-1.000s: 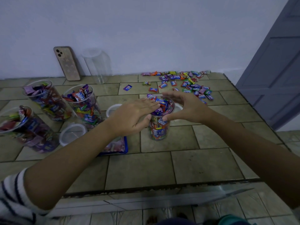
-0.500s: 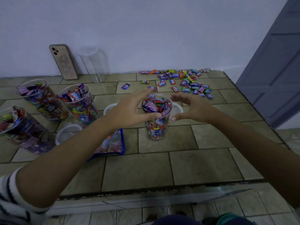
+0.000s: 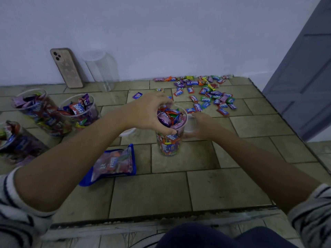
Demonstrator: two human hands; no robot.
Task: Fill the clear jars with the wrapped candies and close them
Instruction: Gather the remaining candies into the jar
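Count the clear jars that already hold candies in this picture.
4: one central under the left hand, two at left behind, one at the left edge. The empty jar by the wall is excluded.

We see both forearms reaching forward from striped sleeves pushed up near the elbows, bare below. The left hand [image 3: 148, 113] is arched with the palm turned down, fingers [image 3: 162, 102] curled forward and downward, thumb bent underneath toward the near side. It is wrapped around something at the fingertips. The right hand [image 3: 200, 126] sits lower and farther right, partly blurred; palm faces left, fingers extended toward the left hand. We cannot tell whether it grips anything. The two hands are close together, not touching.
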